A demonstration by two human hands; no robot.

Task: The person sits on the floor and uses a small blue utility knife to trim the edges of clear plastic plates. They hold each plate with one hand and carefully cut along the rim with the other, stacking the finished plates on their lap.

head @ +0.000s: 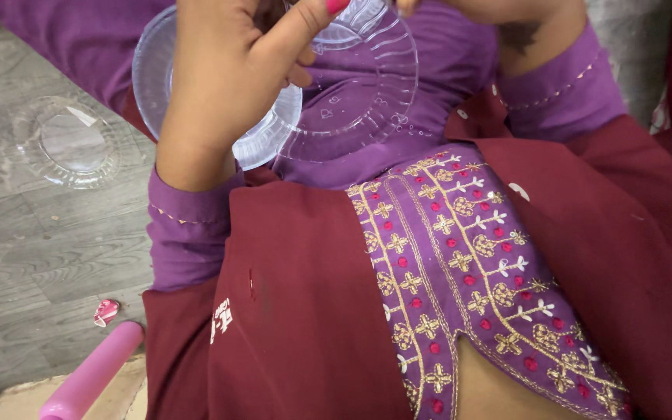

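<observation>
Lap: a purple dress with gold and pink stitched flowers (460, 264) and a dark red apron (305, 311) fill the near part of the view.
Pink handle: a round pink plastic handle (91, 373) lies low at the left, on the grey floor (33, 257).
Scrap: a small pink scrap (106, 312) lies on the floor near that handle.
Left hand: the left hand (227, 74) is curled shut around two see-through round plastic plates (336, 101), with the thumb pressed on the front one.
Plates: they are clear, with ridged rims; one sticks out left of the hand and one right, overlapping, held up above the lap.
Right hand: the right hand (507, 15) sits at the top edge, just beside the right plate; its fingers are cut off, so its grip cannot be told.
Far plate: one more clear round plate (68, 140) lies flat on the floor, well apart to the left.
</observation>
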